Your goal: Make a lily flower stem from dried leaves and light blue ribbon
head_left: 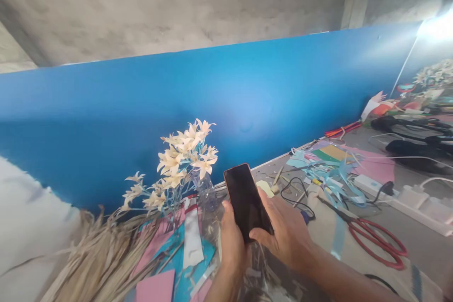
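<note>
A smartphone (246, 200) with a dark screen is held upright between both of my hands, over the cluttered table. My left hand (231, 236) grips its left edge, the thumb lying along the side. On the right side, my right hand (285, 229) wraps round the phone with the thumb at the lower screen corner. Beyond and to the left stand cream artificial flowers (187, 151) in a clear plastic bottle (205, 191). Right of my right forearm lie scissors with red handles (378, 240) on a beige cloth (322, 226).
Dried leaf strips (95, 259) are heaped at left beside pink and blue sheets (155, 288). A white power strip (417, 203) with cables lies at right, near light-blue ribbons (339, 179) and black headphones (414, 151). A blue partition (247, 99) runs along the back.
</note>
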The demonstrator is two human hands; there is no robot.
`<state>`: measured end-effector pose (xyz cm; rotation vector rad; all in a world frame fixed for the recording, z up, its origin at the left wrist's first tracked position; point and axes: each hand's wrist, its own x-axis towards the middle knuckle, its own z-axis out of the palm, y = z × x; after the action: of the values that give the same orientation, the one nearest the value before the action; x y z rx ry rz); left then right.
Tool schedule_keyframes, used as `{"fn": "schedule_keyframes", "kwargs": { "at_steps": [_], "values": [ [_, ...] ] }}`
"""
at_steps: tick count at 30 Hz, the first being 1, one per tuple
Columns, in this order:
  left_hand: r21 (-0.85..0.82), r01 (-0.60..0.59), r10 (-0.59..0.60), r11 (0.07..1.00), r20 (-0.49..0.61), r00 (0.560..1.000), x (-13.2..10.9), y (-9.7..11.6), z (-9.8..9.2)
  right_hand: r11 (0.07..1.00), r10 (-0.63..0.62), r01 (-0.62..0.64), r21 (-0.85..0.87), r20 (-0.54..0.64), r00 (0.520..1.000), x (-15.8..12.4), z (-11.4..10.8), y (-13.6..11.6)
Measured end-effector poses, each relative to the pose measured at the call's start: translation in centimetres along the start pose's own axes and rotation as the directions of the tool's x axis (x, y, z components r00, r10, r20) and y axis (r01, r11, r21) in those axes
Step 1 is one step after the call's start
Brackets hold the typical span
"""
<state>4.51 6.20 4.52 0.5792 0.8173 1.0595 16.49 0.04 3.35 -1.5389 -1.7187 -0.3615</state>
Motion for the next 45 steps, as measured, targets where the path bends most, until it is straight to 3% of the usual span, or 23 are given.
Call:
{"fn": "schedule_keyframes", "kwargs": {
  "at_steps": [6,10,13,17,21,26,29,33,36,38,41,43,45],
  "values": [
    [-0.036,0.048,-0.048,0.998,0.001,0.999,0.3,-0.1,-0.1,0.997,0.023,-0.026,0.074,0.03,0.999,-0.2,0.6,1.0],
    [-0.182,0.185,-0.157,0.966,0.161,0.974,0.2,0.3,0.4,0.996,0.009,-0.016,0.091,0.08,0.997,0.6,0.7,1.5],
    [-0.227,0.256,-0.184,0.94,0.294,0.938,0.2,0.7,0.4,0.994,0.048,-0.065,0.086,0.187,0.981,2.6,-0.9,2.3],
    [-0.217,0.318,-0.223,0.923,0.371,0.901,0.4,0.9,0.0,0.961,0.212,-0.258,0.096,0.338,0.917,6.5,-4.8,3.7],
    [-0.187,0.319,-0.22,0.929,0.416,0.883,0.7,1.0,0.0,0.929,0.192,-0.265,0.257,0.277,0.941,9.2,-7.3,3.6],
    [-0.166,0.341,-0.247,0.925,0.418,0.874,0.7,1.5,-0.1,0.905,0.153,-0.223,0.363,0.211,0.965,10.1,-6.5,2.9],
    [-0.194,0.355,-0.242,0.915,0.44,0.865,0.9,1.7,-0.3,0.917,0.018,-0.132,0.377,0.292,0.956,9.9,-5.7,2.9],
    [-0.26,0.352,-0.175,0.899,0.523,0.834,1.2,2.0,-0.6,0.892,-0.342,0.129,0.432,0.461,0.819,9.3,-5.6,2.5],
    [-0.287,0.338,-0.141,0.896,0.538,0.831,1.3,2.1,-0.7,0.904,-0.387,0.203,0.376,0.518,0.763,9.0,-5.6,2.0],
    [-0.284,0.343,-0.159,0.895,0.517,0.841,1.4,2.1,-0.8,0.939,-0.328,0.212,0.27,0.522,0.787,9.0,-5.2,2.1],
    [-0.259,0.375,-0.231,0.89,0.455,0.86,1.3,2.0,-0.8,0.992,-0.124,0.108,0.065,0.362,0.924,9.1,-4.3,3.1],
    [-0.237,0.389,-0.271,0.89,0.411,0.871,1.2,1.9,-0.7,0.998,-0.026,0.014,0.06,0.205,0.978,9.2,-4.3,3.9],
    [-0.224,0.382,-0.284,0.897,0.373,0.883,1.1,1.8,-0.5,0.988,0.001,-0.013,0.153,0.077,0.997,9.3,-4.8,4.5]
  ]
}}
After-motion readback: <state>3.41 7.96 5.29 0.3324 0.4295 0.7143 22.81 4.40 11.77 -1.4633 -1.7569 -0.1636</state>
